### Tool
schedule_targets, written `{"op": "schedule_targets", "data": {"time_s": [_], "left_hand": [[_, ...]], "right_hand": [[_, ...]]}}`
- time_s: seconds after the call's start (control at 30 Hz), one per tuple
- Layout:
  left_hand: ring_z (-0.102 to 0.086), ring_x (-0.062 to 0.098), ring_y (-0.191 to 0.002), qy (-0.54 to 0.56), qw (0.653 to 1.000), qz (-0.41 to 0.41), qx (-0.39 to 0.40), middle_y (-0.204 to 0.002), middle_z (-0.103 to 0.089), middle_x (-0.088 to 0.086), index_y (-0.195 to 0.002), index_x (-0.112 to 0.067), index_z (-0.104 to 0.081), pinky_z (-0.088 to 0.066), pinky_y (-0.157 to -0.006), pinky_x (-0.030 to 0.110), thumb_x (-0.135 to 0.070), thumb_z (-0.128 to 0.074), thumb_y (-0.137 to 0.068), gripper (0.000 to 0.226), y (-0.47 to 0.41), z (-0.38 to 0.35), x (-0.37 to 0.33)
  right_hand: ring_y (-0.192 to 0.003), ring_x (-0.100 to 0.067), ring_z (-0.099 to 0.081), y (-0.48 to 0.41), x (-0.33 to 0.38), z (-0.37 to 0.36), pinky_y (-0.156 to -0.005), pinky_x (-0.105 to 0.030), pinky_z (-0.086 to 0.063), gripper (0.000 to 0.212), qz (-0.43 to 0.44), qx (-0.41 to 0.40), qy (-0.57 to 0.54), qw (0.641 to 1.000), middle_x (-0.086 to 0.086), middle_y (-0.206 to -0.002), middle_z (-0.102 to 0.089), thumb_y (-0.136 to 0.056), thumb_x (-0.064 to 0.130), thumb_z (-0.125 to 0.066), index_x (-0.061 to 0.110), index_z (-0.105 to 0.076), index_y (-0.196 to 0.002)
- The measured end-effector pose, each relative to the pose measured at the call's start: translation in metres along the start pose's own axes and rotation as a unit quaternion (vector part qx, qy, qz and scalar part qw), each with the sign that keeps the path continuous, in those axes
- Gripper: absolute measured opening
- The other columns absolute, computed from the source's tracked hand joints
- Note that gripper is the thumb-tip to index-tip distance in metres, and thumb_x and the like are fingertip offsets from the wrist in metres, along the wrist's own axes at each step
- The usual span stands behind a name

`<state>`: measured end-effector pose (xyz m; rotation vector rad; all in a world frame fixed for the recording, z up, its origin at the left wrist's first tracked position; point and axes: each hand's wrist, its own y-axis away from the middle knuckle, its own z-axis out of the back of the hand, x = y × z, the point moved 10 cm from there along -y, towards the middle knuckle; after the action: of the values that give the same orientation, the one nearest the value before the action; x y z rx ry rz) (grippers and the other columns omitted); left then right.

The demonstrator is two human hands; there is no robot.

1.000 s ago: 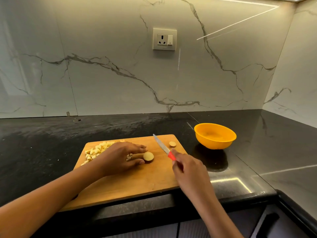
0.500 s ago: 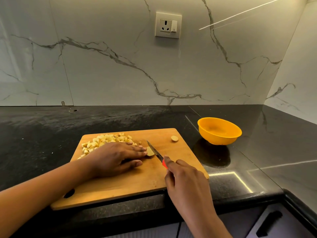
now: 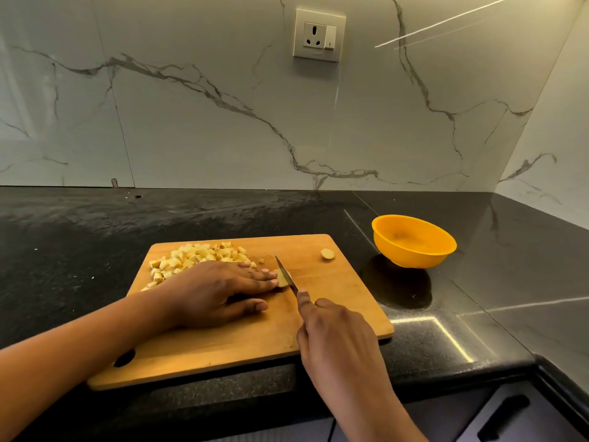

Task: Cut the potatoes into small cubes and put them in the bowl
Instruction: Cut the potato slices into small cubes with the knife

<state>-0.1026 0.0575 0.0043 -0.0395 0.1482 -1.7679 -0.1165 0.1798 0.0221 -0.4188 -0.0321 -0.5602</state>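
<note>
A wooden cutting board [image 3: 334,307] lies on the black counter. A pile of small potato cubes [image 3: 194,258] sits at its back left. My left hand [image 3: 220,288] lies flat on the board, its fingertips pressing on a potato slice [image 3: 281,277]. My right hand [image 3: 331,327] grips a knife [image 3: 287,275], forefinger along its back; the blade rests on that slice beside my left fingertips and the handle is hidden in my fist. A small round potato end [image 3: 327,253] lies apart at the board's back right. The orange bowl [image 3: 414,240] stands to the right of the board, with nothing visible inside.
The black counter [image 3: 95,237] runs left and back to a marble wall with a socket [image 3: 318,35]. The counter's front edge lies just below the board. A drawer handle [image 3: 503,416] shows at the lower right.
The knife has come down from above the board onto the slice. My left fingers slid forward over the slice, hiding most of it. The view has tilted down slightly.
</note>
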Motion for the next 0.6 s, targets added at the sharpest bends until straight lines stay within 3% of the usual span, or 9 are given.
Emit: {"op": "schedule_targets", "data": {"time_s": [0.2, 0.3, 0.43, 0.6], "left_hand": [[-0.03, -0.009, -0.131, -0.001, 1.0, -0.004, -0.006, -0.142, -0.038, -0.022, -0.139, -0.034, -0.034, -0.014, -0.109, 0.008, -0.071, -0.011, -0.087, 0.068, 0.0, 0.002, -0.003], [-0.027, -0.011, -0.131, -0.004, 1.0, -0.003, -0.005, -0.142, -0.035, -0.023, -0.14, -0.035, -0.032, -0.011, -0.109, 0.008, -0.072, -0.009, -0.086, 0.069, 0.0, 0.001, -0.003], [-0.026, -0.013, -0.131, 0.0, 1.0, -0.001, -0.01, -0.142, -0.035, -0.023, -0.139, -0.035, -0.032, -0.012, -0.108, 0.007, -0.069, -0.012, -0.089, 0.064, 0.001, 0.002, -0.003], [-0.025, -0.011, -0.133, 0.006, 1.0, 0.016, -0.016, -0.143, -0.035, -0.023, -0.139, -0.038, -0.03, -0.012, -0.106, 0.005, -0.066, -0.019, -0.089, 0.058, 0.002, 0.003, 0.0]], "right_hand": [[-0.103, -0.02, -0.053, -0.023, 0.002, -0.008, -0.07, -0.026, -0.033, 0.051, 0.013, 0.057, 0.015, 0.998, -0.004, -0.119, -0.053, -0.101, 0.02, -0.041, 0.016, -0.023, -0.148], [-0.101, -0.018, -0.053, -0.004, 0.005, -0.007, -0.069, -0.025, -0.033, 0.055, 0.021, 0.061, 0.017, 0.998, -0.001, -0.119, -0.051, -0.101, 0.019, -0.038, 0.016, -0.015, -0.151], [-0.102, -0.018, -0.054, 0.026, 0.004, 0.0, -0.056, -0.02, -0.027, 0.056, 0.017, 0.075, -0.012, 0.997, 0.002, -0.121, -0.05, -0.102, 0.02, -0.034, 0.019, -0.009, -0.152], [-0.099, -0.015, -0.055, 0.021, 0.0, 0.011, -0.067, -0.022, -0.033, 0.05, 0.015, 0.026, -0.017, 0.999, 0.004, -0.117, -0.054, -0.102, 0.027, -0.032, 0.022, -0.018, -0.15]]}}
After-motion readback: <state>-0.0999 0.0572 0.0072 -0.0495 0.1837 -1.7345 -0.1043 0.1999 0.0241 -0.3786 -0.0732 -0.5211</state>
